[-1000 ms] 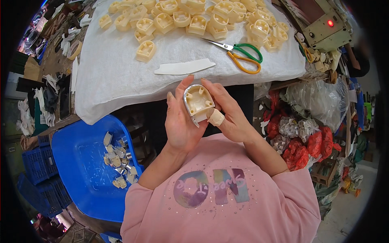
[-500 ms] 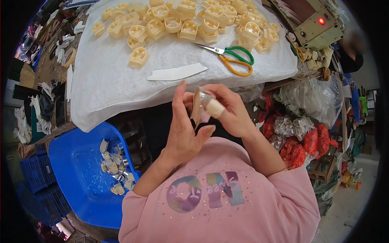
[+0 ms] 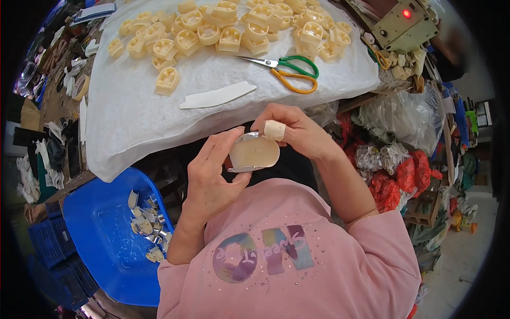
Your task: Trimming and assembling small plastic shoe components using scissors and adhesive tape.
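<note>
Between my two hands, close in front of my body, is a D-shaped cream heel block (image 3: pixel 256 154) with a shiny silver side. Its smooth cream face is turned up toward me. My left hand (image 3: pixel 207 175) grips it from the left, thumb at the lower edge and fingers along the top. At its upper right edge, my right hand (image 3: pixel 300 130) has its fingers bent against the silver side; one digit wears a cream wrap (image 3: pixel 274 130). Beyond my hands, scissors (image 3: pixel 276 66) with one green and one orange handle lie beside a white strip (image 3: pixel 218 95) on the cloth.
Many cream hollow blocks (image 3: pixel 207 34) are heaped on the white-covered table (image 3: pixel 127 122). A blue basin (image 3: pixel 101 234) at my left holds several silver-sided pieces (image 3: pixel 149 218). Red plastic bags (image 3: pixel 406 170) lie at right, below a metal box (image 3: pixel 406 26) with a red light.
The heel block has turned from edge-on to showing its broad cream face. My left hand has moved a little left and down with it, its fingers now bent around the edge.
</note>
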Tool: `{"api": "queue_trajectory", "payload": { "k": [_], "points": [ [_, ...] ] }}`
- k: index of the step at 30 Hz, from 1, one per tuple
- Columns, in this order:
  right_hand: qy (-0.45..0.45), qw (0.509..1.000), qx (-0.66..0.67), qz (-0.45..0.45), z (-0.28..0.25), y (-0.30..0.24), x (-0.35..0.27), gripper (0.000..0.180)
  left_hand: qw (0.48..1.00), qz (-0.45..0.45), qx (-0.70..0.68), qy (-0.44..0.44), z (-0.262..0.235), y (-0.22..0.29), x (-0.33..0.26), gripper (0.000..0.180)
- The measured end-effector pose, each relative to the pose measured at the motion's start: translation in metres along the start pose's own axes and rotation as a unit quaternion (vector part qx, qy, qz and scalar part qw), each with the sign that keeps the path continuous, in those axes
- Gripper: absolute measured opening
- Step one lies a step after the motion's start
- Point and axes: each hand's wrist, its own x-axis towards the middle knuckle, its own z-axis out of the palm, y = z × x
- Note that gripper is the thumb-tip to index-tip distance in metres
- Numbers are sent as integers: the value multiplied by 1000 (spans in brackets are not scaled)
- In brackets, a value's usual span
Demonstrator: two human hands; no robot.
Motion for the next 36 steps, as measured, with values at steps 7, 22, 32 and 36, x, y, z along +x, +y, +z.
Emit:
{"api": "queue_trajectory", "payload": {
  "k": [7,22,32,36],
  "points": [
    [-18,955,-281,-94,6,-1,-9,16,998,52,-24,16,13,-8,-2,57],
    [117,992,-41,6,35,27,10,26,988,30,52,144,26,-21,4,54],
    [98,953,281,56,66,28,34,31,968,40,54,243,7,-47,7,63],
    [97,984,-148,25,78,18,45,34,954,79,89,277,-2,-59,3,63]
  ]
}}
